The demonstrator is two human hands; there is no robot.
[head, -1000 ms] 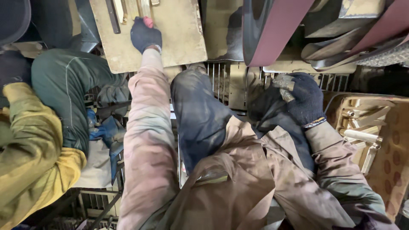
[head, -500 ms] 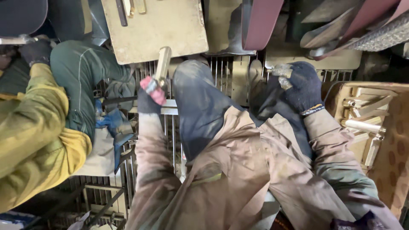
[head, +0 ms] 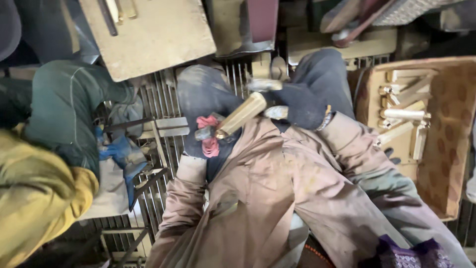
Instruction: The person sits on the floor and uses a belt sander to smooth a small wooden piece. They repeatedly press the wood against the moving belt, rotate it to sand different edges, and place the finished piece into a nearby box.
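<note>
While the gloved left hand [head: 210, 136] gripped a wooden handle [head: 241, 115] at its metal end, the gloved right hand [head: 300, 105] closed on its far end over the lap, steadying it.

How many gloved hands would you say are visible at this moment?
2. The left hand, in a dark glove with red patches, grips a wooden handle; the right hand, in a dark glove, meets its far end. Others may be hidden.

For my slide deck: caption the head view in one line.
Gloved left hand holds a pale wooden handle, its other end meeting the dark-gloved right hand, above a metal floor grate.
</note>
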